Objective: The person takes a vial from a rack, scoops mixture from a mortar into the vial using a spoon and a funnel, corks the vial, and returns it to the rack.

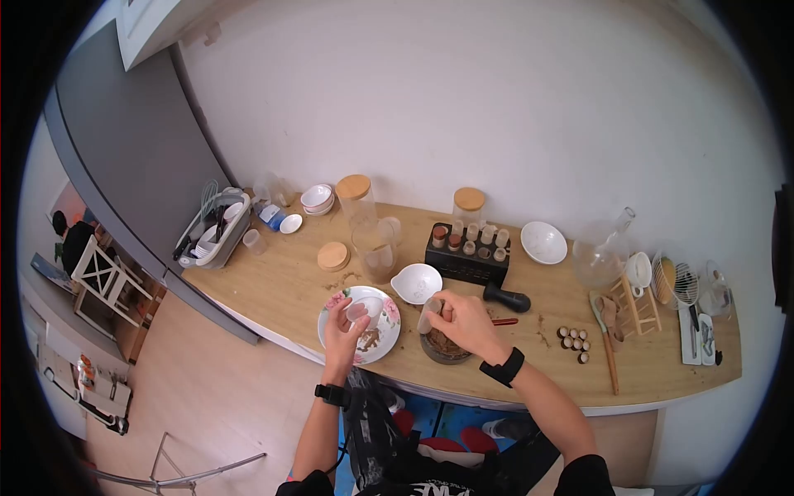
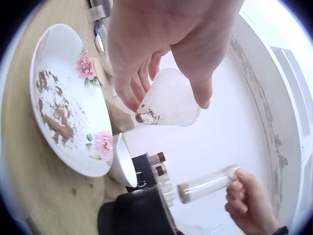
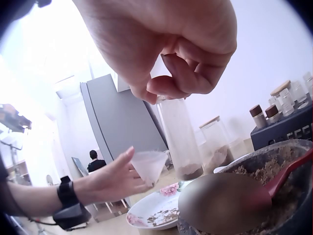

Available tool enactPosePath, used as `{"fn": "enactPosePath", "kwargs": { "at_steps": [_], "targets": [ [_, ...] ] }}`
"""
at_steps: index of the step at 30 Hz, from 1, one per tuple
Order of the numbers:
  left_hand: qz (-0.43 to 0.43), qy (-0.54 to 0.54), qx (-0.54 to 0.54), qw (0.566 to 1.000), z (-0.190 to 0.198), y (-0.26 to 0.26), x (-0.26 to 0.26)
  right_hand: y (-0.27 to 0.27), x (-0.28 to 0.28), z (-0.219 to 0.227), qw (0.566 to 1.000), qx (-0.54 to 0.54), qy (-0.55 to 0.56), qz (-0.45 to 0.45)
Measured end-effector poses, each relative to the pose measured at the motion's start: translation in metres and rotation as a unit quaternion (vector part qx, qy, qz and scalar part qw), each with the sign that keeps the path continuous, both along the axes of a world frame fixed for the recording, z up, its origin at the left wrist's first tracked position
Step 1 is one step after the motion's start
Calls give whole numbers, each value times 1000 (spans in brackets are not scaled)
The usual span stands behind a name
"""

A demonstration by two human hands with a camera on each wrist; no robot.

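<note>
My left hand (image 1: 337, 335) holds a small clear funnel (image 2: 172, 100) between thumb and fingers, over the edge of a flowered plate (image 2: 93, 120). Brown crumbs cling to the funnel's narrow end, and brown powder lies scattered on the plate. My right hand (image 1: 470, 324) pinches a clear glass tube (image 3: 177, 134) by its upper end; a little brown powder sits at its bottom. Below the tube stands a dark bowl (image 1: 447, 357) with brown powder inside and a red-handled spoon (image 3: 289, 174) in it. Funnel and tube are apart.
Behind the bowl, a black rack (image 1: 465, 269) holds several small tubes, some brown-capped. A white spouted bowl (image 1: 416, 283) and a tall clear jar (image 1: 374, 256) stand nearby. Rightward lie a black-handled tool (image 1: 506, 298), several small caps (image 1: 572, 337) and a wooden-handled spatula (image 1: 609, 351).
</note>
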State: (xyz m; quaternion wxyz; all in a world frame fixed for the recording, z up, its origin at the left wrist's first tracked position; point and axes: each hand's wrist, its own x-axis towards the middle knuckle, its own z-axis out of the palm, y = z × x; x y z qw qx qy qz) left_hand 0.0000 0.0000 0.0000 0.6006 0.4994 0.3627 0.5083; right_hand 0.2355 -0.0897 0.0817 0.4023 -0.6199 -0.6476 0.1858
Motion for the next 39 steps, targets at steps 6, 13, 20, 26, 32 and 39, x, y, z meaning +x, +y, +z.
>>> {"fn": "enactPosePath", "kwargs": {
  "at_steps": [6,13,20,26,32,39],
  "targets": [
    [-59,-62,55,995,47,-18,19,-4,-10,-9,1000,-16,3,18],
    [-136,-87,127,979,72,-34,48,-11,-23,-14,999,-16,29,-23],
    [-194,-37,152,969,69,-36,64,-11,-23,-26,999,17,47,-13],
    [-201,-15,167,965,70,-36,64,-13,-23,-28,998,11,53,-18],
    [-204,-12,184,961,69,-37,68,-12,-24,-33,997,50,65,-13],
    [-182,6,176,967,61,-36,69,-14,-25,-29,997,18,69,-17]
  ]
}}
